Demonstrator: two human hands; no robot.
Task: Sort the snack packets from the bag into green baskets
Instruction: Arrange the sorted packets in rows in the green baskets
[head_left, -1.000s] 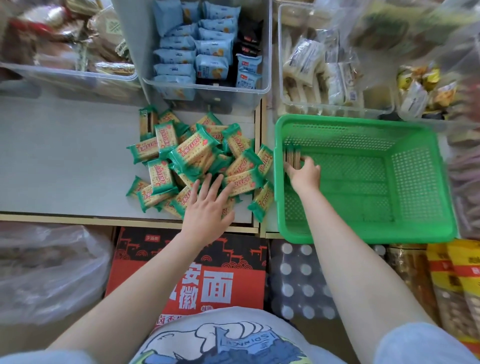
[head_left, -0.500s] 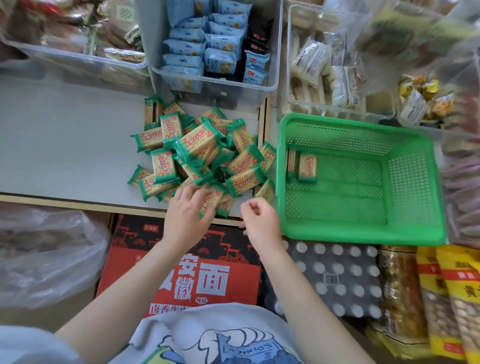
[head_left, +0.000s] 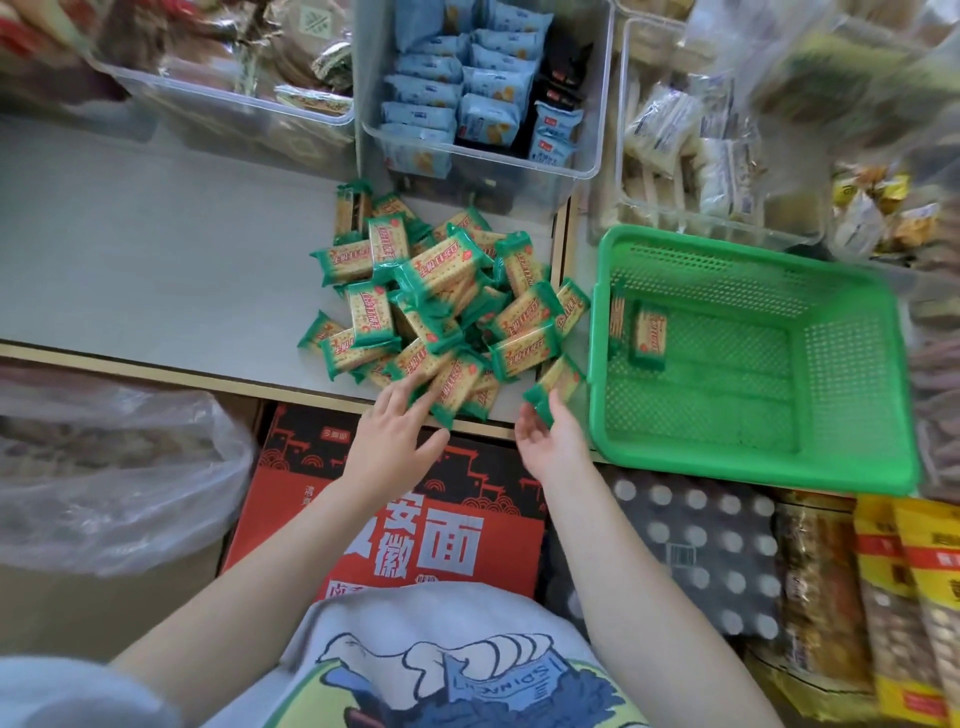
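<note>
A pile of green-edged cracker packets (head_left: 441, 301) lies on the grey shelf. To its right stands the green basket (head_left: 753, 467), with two of the same packets (head_left: 649, 338) leaning near its left wall. My left hand (head_left: 395, 436) reaches over the shelf edge, its straight fingers touching the nearest packets of the pile. Between pile and basket, my right hand (head_left: 550, 441) pinches the near end of one packet (head_left: 558, 382), which still lies at the pile's right edge.
Clear bins line the back: one with blue packets (head_left: 467, 93), one with brown snacks (head_left: 234, 78), one with white packs (head_left: 691, 130). Under the shelf are a plastic bag (head_left: 104, 467), a red carton (head_left: 415, 519) and yellow bags (head_left: 909, 597).
My right hand left a packet in the basket, drew back to the pile's near right corner and took hold of another packet. My left hand stayed at the pile's near edge.
</note>
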